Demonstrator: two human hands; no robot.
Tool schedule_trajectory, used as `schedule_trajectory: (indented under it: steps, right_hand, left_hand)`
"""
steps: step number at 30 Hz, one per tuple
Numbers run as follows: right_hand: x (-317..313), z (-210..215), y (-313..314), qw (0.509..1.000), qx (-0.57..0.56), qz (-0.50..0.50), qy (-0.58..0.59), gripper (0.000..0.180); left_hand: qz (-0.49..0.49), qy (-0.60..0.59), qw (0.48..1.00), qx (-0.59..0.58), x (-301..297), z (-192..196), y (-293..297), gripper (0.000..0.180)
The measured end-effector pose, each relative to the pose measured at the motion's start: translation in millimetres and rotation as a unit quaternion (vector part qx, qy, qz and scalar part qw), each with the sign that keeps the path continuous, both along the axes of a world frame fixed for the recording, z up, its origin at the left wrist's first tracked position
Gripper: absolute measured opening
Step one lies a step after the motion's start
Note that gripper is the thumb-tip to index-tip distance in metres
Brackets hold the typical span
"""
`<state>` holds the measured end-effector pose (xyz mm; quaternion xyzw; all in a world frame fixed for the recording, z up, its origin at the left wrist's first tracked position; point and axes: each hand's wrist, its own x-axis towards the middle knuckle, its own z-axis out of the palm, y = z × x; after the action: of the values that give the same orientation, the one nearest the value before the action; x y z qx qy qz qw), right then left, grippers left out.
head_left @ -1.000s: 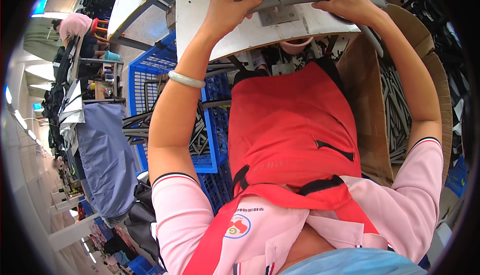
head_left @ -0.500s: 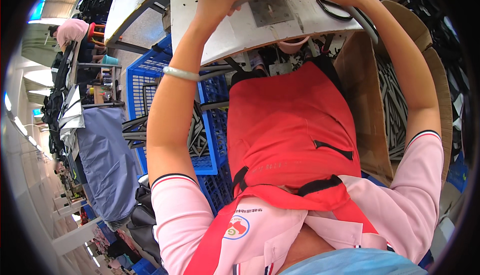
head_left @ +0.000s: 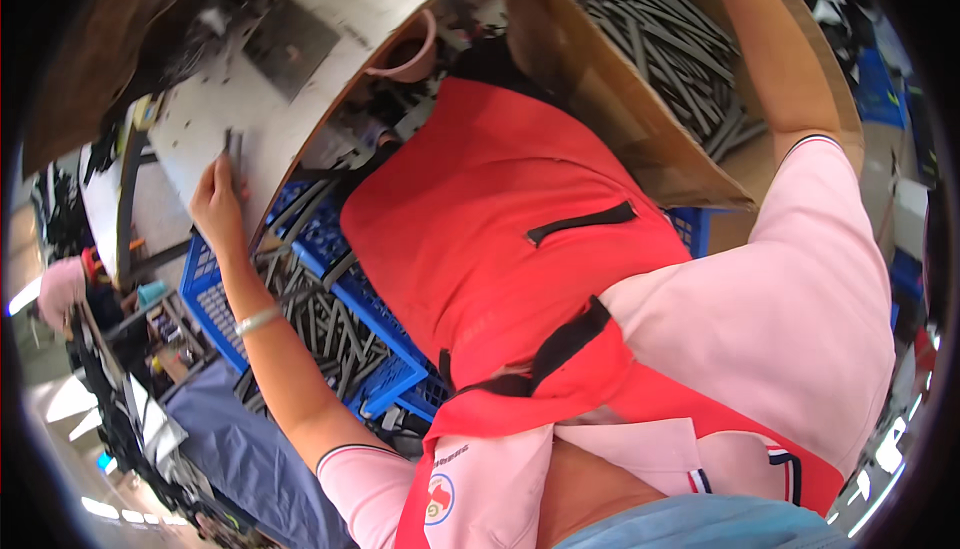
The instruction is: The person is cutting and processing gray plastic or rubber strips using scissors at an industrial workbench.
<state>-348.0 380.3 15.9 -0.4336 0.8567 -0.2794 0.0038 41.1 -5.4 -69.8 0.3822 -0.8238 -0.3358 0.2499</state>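
Note:
My left hand (head_left: 218,201) is closed on a dark grey strip (head_left: 234,149) that stands up out of its fingers, over the left end of the white worktable (head_left: 215,99). My right forearm (head_left: 770,39) reaches past the top edge beside a cardboard box, so the right hand is out of sight. Inside that cardboard box (head_left: 600,99) lie many long grey strips (head_left: 655,44). A dark metal plate (head_left: 290,46) is set into the tabletop, beyond my left hand.
Below my left arm, a blue plastic crate (head_left: 395,386) holds more grey strips (head_left: 340,339). A pink bowl (head_left: 418,64) sits under the table edge. Blue-grey cloth (head_left: 240,439) covers something at lower left. Another person (head_left: 65,294) in pink is at far left.
The view has turned toward the box at the right. Both hands were together at a grey strip over the table; they are now apart, the right one raised out of view.

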Motion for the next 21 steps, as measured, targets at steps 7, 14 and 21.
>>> schedule_trajectory:
  steps: [7, 14, 21]
  right_hand:
    - [-99.1, -226.4, 196.7, 0.985, 0.096, -0.113, -0.083, 0.053]
    - [-52.8, -199.5, 107.8, 0.992, -0.028, -0.094, -0.084, 0.049]
    - [36.9, -74.0, -47.5, 0.972, -0.181, 0.123, 0.085, 0.017]
  left_hand:
    - [0.009, 0.003, 0.997, -0.081, -32.8, -12.7, 17.5, 0.032]
    - [0.015, 0.013, 0.999, -0.036, -14.7, -8.2, 21.9, 0.031]
    - [0.034, 0.010, 0.997, -0.066, -10.6, -13.7, 20.7, 0.031]
